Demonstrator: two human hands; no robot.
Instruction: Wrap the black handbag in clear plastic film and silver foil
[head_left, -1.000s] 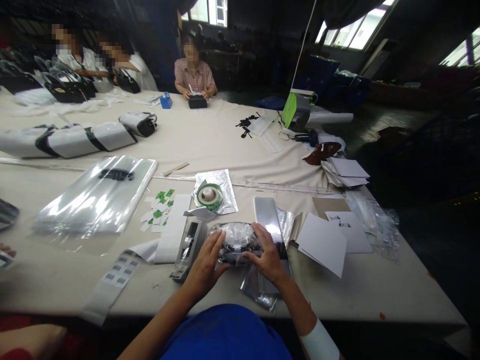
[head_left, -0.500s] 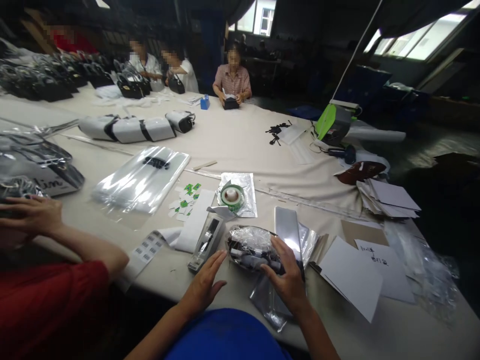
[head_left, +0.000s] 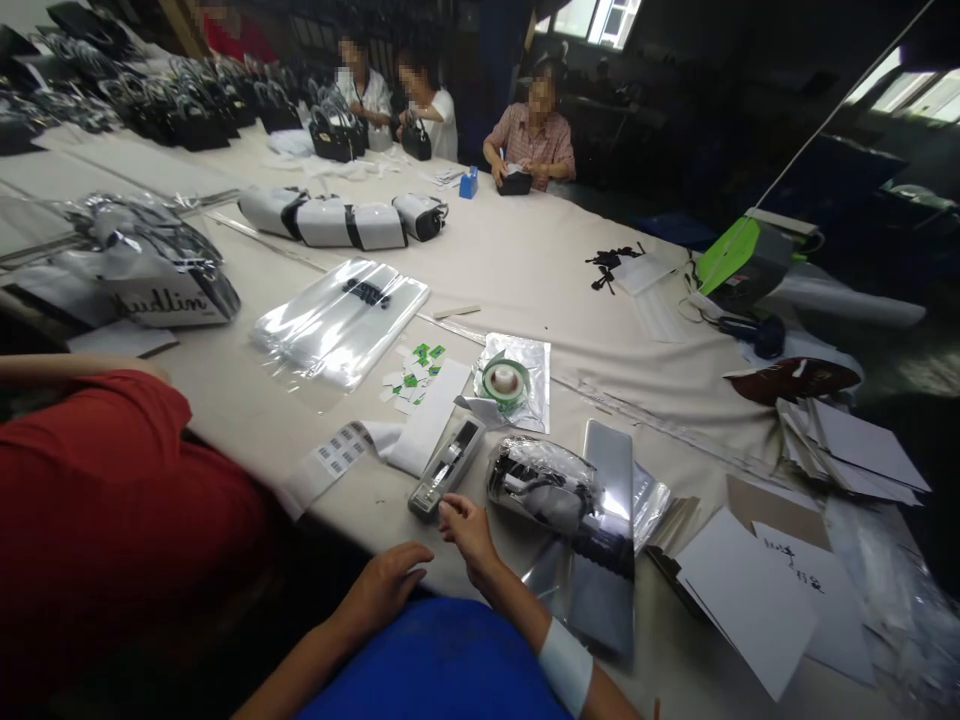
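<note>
My left hand [head_left: 384,584] rests at the near table edge, touching nothing but the cloth. My right hand [head_left: 469,530] lies loosely curled and empty, just left of a bundle wrapped in clear plastic [head_left: 541,484]. That bundle has dark parts inside and sits beside a long silver foil bag [head_left: 606,545]. A grey tape dispenser [head_left: 448,468] lies just above my right hand. Farther off, a green tape roll [head_left: 505,380] sits on a foil sheet [head_left: 525,410].
A co-worker in a red shirt [head_left: 112,500] sits close at my left. Nearby lie a barcode label strip [head_left: 337,450], clear plastic bags [head_left: 337,320], white sheets [head_left: 746,600] and wrapped black handbags [head_left: 337,222]. Other people sit along the cream-covered table [head_left: 540,260].
Both my hands have let go of the plastic-wrapped bundle and drawn back toward me. The view has swung left, showing more of the red-shirted co-worker.
</note>
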